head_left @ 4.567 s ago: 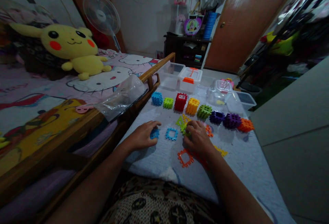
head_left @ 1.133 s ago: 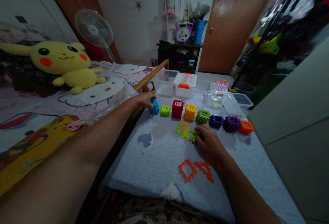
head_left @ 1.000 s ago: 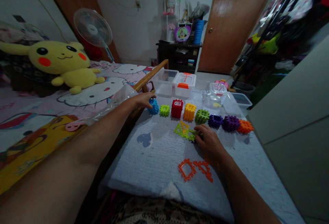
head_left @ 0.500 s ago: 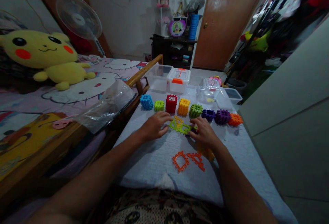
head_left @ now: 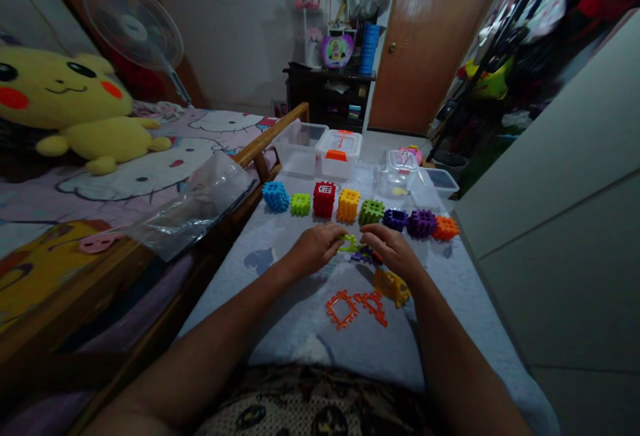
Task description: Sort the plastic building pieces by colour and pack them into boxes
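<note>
Both hands meet over the middle of the counter (head_left: 305,343), with the lime pieces (head_left: 349,243) between them. The left hand (head_left: 316,248) has its fingers curled, grasping the near-left edge of those pieces. The right hand (head_left: 393,247) is bent over their other end; I cannot tell whether its fingers grip or only touch. Some purple pieces (head_left: 364,256) lie flat just beside the right hand, partly hidden by it.

By the right wrist is a yellow bundle (head_left: 393,287), tilted on the cloth. Nearer the person lie an orange square (head_left: 343,309) and, right next to it, an orange triangle (head_left: 373,307), both flat.

Beyond the hands runs a row of stacks, from left to right: the blue stack (head_left: 275,196), the small lime stack (head_left: 301,204), the red stack (head_left: 325,201), the yellow stack (head_left: 349,205), the green stack (head_left: 371,212), the dark blue stack (head_left: 395,219), the purple stack (head_left: 422,223) and the orange stack (head_left: 445,228). Behind them stand clear boxes (head_left: 300,156), one with an orange latch.

At the left, a plastic bag (head_left: 193,206) drapes by the rail of the bed (head_left: 145,189), where a yellow plush (head_left: 95,109) sits near a fan (head_left: 134,26).
</note>
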Available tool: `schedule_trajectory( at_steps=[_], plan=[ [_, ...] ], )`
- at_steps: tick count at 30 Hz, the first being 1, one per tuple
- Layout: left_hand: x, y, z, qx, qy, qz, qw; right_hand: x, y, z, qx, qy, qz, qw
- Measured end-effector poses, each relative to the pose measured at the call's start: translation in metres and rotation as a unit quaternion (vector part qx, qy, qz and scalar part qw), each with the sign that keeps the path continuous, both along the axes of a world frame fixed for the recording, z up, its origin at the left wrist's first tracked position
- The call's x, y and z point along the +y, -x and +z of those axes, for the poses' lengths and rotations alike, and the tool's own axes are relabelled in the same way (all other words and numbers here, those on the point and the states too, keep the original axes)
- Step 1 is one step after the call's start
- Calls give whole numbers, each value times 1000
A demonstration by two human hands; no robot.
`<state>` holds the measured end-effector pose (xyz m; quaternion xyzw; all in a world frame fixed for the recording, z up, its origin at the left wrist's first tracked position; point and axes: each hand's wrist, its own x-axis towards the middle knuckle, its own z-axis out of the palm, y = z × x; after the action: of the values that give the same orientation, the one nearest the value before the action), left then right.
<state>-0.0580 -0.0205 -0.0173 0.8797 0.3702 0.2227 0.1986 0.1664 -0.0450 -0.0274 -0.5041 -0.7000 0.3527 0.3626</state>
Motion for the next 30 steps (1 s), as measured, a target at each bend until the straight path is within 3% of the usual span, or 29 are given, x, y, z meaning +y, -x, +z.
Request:
schedule_trajectory(
  at_steps=[4,9,14,18,25,30],
  plan=[
    [-2,26,3,33,77,13,996,5,-18,0,80,-3,-128,989],
    [-12,53,-9,132,79,15,988,9,-36,1,-96,-17,-194,976],
    [-24,59,-15,181,17,63,981,9,-41,0,-238,25,-139,961],
    [-26,60,-16,202,34,60,977,7,-41,-3,-295,60,-88,950],
    [-21,60,-20,192,42,53,979,8,-37,-1,-218,63,-23,974],
    [-21,59,-24,148,38,58,987,11,-40,-3,-192,58,-56,978]
  ],
)
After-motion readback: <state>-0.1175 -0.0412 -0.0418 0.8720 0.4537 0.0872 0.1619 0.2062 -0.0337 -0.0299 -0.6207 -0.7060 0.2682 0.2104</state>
